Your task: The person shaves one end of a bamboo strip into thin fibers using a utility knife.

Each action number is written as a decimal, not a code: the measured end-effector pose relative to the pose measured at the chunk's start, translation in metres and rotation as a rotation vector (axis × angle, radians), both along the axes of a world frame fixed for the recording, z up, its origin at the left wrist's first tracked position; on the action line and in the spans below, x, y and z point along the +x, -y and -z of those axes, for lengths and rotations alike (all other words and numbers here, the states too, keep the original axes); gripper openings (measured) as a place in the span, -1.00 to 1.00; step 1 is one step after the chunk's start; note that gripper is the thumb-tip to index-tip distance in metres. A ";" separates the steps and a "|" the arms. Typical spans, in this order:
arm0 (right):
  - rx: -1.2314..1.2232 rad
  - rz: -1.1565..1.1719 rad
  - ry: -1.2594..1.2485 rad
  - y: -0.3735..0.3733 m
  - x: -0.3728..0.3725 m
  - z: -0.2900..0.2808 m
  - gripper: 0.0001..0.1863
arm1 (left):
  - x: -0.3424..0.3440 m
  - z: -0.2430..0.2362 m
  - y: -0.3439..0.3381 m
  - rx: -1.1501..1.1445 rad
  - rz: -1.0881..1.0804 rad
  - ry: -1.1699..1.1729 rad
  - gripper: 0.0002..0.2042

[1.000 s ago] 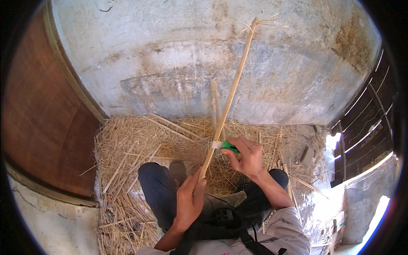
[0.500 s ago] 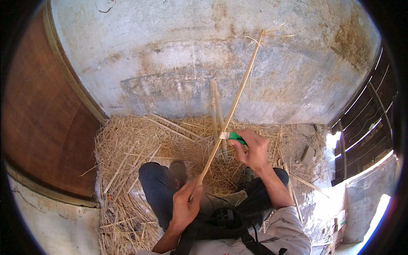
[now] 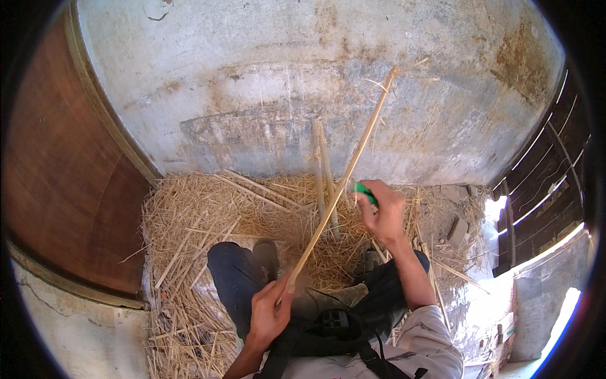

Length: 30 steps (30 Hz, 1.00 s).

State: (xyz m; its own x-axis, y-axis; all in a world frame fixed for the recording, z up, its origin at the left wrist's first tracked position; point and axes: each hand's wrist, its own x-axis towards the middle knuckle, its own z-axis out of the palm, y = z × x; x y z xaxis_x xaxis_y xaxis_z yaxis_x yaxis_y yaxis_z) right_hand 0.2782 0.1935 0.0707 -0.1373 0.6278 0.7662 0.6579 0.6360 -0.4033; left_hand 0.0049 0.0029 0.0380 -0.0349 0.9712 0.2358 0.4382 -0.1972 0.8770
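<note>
A big, smooth brown wooden panel [image 3: 76,170] stands at the far left. Next to it, lots of dry yellow straw [image 3: 173,325] is spread over the ground. The person's legs, in dark blue trousers [image 3: 230,271], are bent, with the knees wide apart. The left hand [image 3: 268,312] is low down, near the lap, with its fingers closed around the bottom end of a long, thin tan wooden stick [image 3: 334,205]. The stick slants up and to the right, in front of a stained grey-white wall [image 3: 252,82], and thin curly strips hang at its top end. Behind its middle, two pale round poles [image 3: 317,158] stand close together. The right hand [image 3: 386,211] is just right of the stick, its thumb and fingers pinched around a small tool with a bright green handle [image 3: 366,191]. The tool's pale tip is blurry, but it seems to touch the stick. Further right lies a flat grey-brown block [image 3: 457,232], then dark wooden boards [image 3: 549,164] with bright gaps.
</note>
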 end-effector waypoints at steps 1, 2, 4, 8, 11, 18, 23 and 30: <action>0.013 0.000 -0.007 -0.002 0.001 -0.001 -0.79 | -0.002 0.001 0.002 -0.010 0.006 -0.003 -0.66; 0.027 -0.001 -0.015 -0.004 0.002 -0.002 -0.79 | -0.004 0.003 0.003 -0.020 0.012 -0.006 -0.66; 0.029 0.014 -0.017 -0.009 0.007 -0.003 -0.80 | -0.007 0.005 0.006 -0.032 0.017 -0.016 -0.65; 0.027 0.030 -0.019 -0.016 0.009 -0.001 -0.81 | -0.014 0.012 0.009 -0.036 0.009 -0.034 -0.66; -0.009 0.074 -0.018 -0.026 0.016 -0.004 -0.78 | -0.020 0.016 0.015 -0.042 0.010 -0.058 -0.67; -0.058 0.288 -0.035 -0.091 0.079 0.002 -0.67 | -0.038 0.034 0.038 -0.149 0.045 -0.073 -0.70; -0.119 0.247 -0.142 -0.114 0.102 0.004 -0.56 | -0.039 0.050 0.044 -0.131 0.095 0.050 -0.71; -0.817 -0.157 -0.198 -0.086 0.092 0.005 -0.49 | -0.048 0.057 0.031 -0.480 0.047 0.328 -0.65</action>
State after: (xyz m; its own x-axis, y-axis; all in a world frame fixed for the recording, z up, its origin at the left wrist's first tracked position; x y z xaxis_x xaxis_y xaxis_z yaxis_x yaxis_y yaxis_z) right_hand 0.3698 0.2795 0.0656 -0.1805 0.9784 0.1007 0.4551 0.1738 -0.8733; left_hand -0.0432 -0.0286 -0.0186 0.0139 0.9690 -0.2466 0.1295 0.2428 0.9614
